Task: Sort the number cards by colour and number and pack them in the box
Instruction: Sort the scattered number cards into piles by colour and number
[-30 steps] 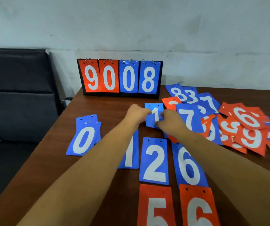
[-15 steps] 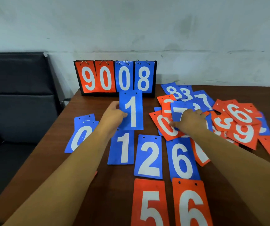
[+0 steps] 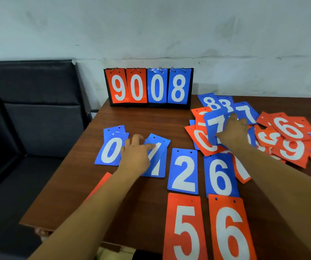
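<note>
While the left hand lies with straight fingers pressing a tilted blue 1 onto a second blue 1, between the blue 0 and blue 2, the right hand rests on a blue 7 atop the mixed pile; whether it grips that card cannot be told. Blue 6, red 5 and red 6 lie nearer on the table.

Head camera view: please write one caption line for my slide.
Left hand touches the tilted blue number 1 card; right hand rests on the blue number 7 card.
</note>
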Demonstrator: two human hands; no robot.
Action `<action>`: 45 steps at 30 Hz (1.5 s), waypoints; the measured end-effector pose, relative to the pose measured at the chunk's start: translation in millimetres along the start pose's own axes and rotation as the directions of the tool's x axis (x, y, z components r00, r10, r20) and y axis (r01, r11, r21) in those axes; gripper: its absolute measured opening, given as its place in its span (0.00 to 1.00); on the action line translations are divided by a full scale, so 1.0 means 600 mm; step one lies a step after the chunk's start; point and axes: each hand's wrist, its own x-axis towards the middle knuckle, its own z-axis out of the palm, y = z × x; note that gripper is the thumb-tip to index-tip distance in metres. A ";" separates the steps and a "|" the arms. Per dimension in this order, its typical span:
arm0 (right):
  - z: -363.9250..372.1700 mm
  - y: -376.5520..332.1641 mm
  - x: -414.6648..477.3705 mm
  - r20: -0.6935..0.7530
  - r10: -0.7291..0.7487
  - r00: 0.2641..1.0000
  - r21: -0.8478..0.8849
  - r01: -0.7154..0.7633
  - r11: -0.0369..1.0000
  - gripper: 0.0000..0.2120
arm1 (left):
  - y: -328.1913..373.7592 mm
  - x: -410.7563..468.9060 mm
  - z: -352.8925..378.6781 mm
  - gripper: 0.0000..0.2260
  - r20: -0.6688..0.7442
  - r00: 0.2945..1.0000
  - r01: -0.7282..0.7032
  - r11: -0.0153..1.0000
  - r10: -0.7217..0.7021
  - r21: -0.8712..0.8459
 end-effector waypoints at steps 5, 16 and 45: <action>-0.012 0.028 -0.001 -0.126 0.005 0.992 0.273 0.030 0.962 0.27 | -0.004 0.002 0.011 0.19 -0.019 0.995 -0.102 0.995 0.102 -0.023; -0.127 0.049 -0.110 -0.087 0.026 0.996 0.785 0.052 0.617 0.13 | 0.129 -0.029 -0.048 0.07 -0.157 0.979 -0.191 0.840 0.128 -0.508; -0.044 0.222 -0.266 0.099 -0.382 0.919 -0.029 0.387 0.922 0.24 | 0.289 -0.067 0.072 0.20 -0.002 0.852 -0.518 0.841 0.524 -0.156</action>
